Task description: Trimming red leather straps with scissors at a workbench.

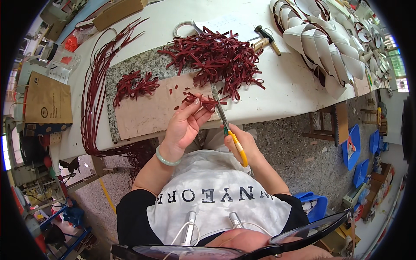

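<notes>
My left hand (pixel 185 123), with a pale green bangle at the wrist, pinches a small dark red leather bow (pixel 208 104) above the board. My right hand (pixel 243 143) grips yellow-handled scissors (pixel 237 149), their blades pointing up beside the bow's right end. Whether the blades touch the bow I cannot tell. Under my left hand lies a pinkish board (pixel 147 113) on a speckled stone slab (pixel 116 71), with a few tiny red offcuts on it. A large heap of dark red bows (pixel 216 56) lies beyond my hands, and a smaller heap of bows (pixel 135 86) is to the left.
Long dark red strips (pixel 96 86) hang over the table's front edge at left. A hammer (pixel 268 40) lies behind the large heap. White curved pieces (pixel 320 47) are stacked at right. A brown paper bag (pixel 48 99) stands far left; blue bins (pixel 351 147) are beyond the table at right.
</notes>
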Motion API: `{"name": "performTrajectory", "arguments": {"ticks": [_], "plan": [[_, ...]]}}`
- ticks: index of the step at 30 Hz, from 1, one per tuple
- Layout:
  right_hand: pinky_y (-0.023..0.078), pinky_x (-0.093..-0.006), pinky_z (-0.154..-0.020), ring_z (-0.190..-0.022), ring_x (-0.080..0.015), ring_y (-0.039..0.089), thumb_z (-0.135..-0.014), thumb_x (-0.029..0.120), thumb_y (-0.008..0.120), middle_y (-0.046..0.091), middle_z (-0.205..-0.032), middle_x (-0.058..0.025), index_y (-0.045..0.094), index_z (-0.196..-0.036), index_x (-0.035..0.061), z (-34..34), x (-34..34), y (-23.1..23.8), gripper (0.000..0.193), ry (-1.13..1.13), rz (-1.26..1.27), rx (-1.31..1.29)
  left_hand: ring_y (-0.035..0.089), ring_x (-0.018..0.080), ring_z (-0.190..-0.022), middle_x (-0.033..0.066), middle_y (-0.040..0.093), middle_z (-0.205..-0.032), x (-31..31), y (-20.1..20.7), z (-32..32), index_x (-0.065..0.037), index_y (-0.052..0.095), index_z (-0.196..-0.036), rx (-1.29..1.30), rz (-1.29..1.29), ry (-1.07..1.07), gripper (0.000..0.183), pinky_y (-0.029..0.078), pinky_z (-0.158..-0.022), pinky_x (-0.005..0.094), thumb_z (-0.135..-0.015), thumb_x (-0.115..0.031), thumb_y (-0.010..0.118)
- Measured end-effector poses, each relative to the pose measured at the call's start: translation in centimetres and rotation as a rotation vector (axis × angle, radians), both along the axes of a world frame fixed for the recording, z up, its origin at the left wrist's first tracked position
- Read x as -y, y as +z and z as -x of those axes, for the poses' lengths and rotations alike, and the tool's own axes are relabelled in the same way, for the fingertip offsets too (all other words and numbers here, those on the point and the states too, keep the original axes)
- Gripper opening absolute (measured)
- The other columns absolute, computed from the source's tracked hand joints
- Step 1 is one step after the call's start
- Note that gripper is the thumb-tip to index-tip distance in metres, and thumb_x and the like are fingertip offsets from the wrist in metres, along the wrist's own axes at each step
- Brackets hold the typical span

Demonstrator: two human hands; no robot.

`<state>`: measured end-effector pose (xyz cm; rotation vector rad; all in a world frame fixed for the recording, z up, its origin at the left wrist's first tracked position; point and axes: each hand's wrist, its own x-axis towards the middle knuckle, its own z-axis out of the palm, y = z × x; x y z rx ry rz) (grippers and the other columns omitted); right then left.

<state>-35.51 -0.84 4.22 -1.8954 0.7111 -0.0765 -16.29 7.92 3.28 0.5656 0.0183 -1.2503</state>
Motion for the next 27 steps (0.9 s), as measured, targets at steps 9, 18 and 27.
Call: {"name": "performTrajectory", "arguments": {"ticks": [9, 18, 27], "plan": [[0.05, -0.0363, -0.066, -0.071, -0.0318, 0.064, -0.092, 0.05, 0.049, 0.064, -0.073, -0.0115, 0.056, -0.115, 0.004, -0.2, 0.3, 0.5, 0.052, -0.008, -0.048, -0.043, 0.063, 0.0218, -0.103, 0.009, 0.063, -0.109, -0.2, -0.2, 0.1, -0.008, 0.057, -0.113, 0.024, -0.031, 0.005, 0.019, 0.053, -0.09, 0.0358, -0.095, -0.008, 0.048], [0.046, -0.0264, -0.052, -0.052, -0.0133, 0.056, -0.093, 0.044, 0.054, 0.057, -0.059, -0.0045, 0.061, -0.102, 0.0022, 0.5, 0.1, -0.6, 0.044, -0.147, -0.177, 0.111, 0.064, 0.0206, -0.099, 0.0095, 0.065, -0.1, -0.4, 0.9, -0.3, -0.004, 0.057, -0.109, 0.157, -0.087, -0.07, 0.017, 0.054, -0.085, 0.0323, -0.094, -0.011, 0.052], [0.039, -0.0222, -0.044, -0.044, -0.0052, 0.046, -0.092, 0.047, 0.054, 0.05, -0.053, 0.0011, 0.062, -0.097, 0.0001, 0.4, 0.8, -0.9, 0.048, -0.232, -0.225, 0.112, 0.058, 0.0112, -0.074, 0.0059, 0.062, -0.092, 4.5, 4.2, -10.0, -0.002, 0.064, -0.103, 1.506, -0.514, 0.164, 0.017, 0.047, -0.067, 0.0255, -0.089, -0.01, 0.059]]}}
